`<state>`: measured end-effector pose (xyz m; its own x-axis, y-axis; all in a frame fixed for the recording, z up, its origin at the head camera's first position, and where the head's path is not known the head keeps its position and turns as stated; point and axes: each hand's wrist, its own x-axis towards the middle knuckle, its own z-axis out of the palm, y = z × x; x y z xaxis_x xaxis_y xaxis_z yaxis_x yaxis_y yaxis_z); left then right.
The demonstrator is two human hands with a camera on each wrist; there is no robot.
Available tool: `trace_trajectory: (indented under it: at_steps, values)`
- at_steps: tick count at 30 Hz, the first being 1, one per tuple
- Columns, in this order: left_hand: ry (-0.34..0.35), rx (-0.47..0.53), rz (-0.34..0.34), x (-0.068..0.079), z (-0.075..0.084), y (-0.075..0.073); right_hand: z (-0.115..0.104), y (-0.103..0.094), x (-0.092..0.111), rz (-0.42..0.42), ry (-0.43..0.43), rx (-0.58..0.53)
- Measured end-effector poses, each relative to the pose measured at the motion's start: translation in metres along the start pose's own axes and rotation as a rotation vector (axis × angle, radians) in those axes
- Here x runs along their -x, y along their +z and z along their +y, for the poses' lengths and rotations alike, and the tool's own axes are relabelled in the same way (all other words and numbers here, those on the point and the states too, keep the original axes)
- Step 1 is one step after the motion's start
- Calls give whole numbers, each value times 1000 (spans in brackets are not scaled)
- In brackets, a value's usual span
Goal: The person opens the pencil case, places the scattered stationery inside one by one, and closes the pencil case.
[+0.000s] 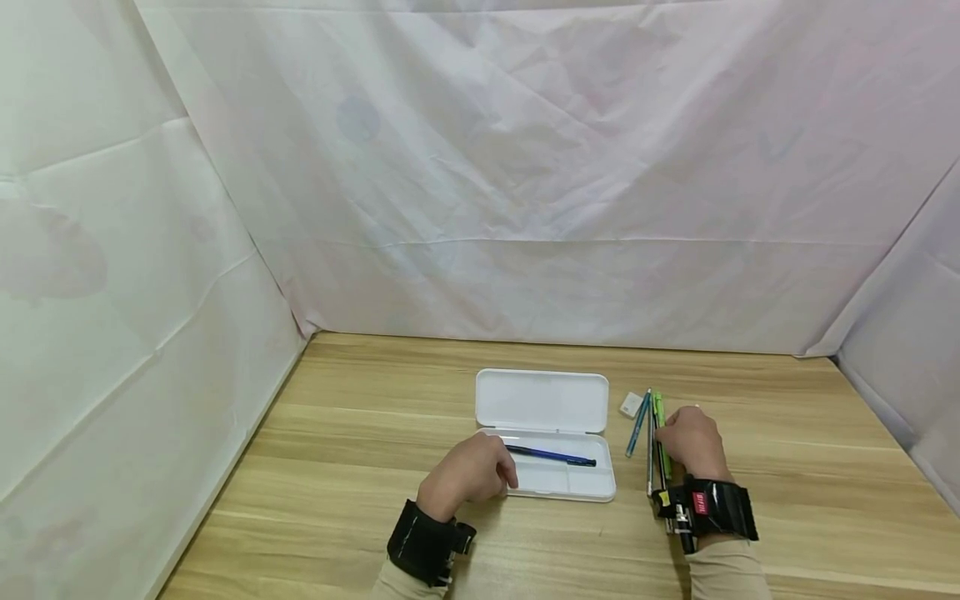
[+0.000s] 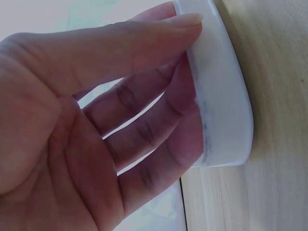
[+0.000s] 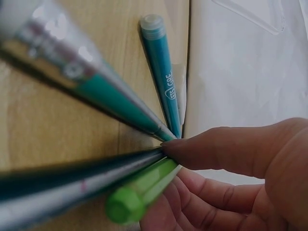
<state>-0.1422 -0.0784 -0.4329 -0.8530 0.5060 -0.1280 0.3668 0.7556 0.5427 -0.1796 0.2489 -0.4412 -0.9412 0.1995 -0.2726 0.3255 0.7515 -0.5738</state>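
Observation:
The white pencil case [image 1: 551, 492] lies open on the table, its lid [image 1: 542, 400] folded back. Inside it is a dark blue pen [image 1: 551, 455]. My left hand [image 1: 471, 471] grips the case's left end; in the left wrist view, the thumb and curled fingers meet its white wall [image 2: 224, 91]. My right hand [image 1: 693, 440] pinches at a black pen [image 3: 82, 175], the thumb on its far end. A green pen [image 3: 139, 192] runs right beneath, against the fingers. A silvery pencil [image 1: 649, 450] lies just left of them.
Left of the right hand lie a blue lead tube [image 1: 638, 425] and a white eraser [image 1: 631, 405]. Wood-grain tabletop [image 1: 360, 417] surrounds everything. White cloth [image 1: 525, 208] hangs behind the table and along both sides.

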Motion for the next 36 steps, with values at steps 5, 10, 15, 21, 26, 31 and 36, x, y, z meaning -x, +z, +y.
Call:
trace_trajectory:
  at_steps: [5, 10, 15, 21, 26, 31, 36]
  values:
    - [-8, 4, -5, 0, 0, 0, 1, 0, 0, 14, -13, 7]
    - [-12, 4, -10, 0, 0, 1, -1, -1, 1, 32, -35, 7]
    - [-14, 6, -9, 0, 1, 1, -3, -3, 1, 39, -42, 4]
    - [-24, 9, -8, 0, 2, 0, -7, -7, 1, 52, -41, -11]
    - [-13, -4, -1, 0, 2, 0, -13, -8, 6, 79, -68, -32]
    - [-15, -11, -1, 1, 2, 0, -19, -10, 12, 111, -112, -53]
    - [-25, -15, -2, 2, 3, -1, -24, -12, 18, 132, -144, -57]
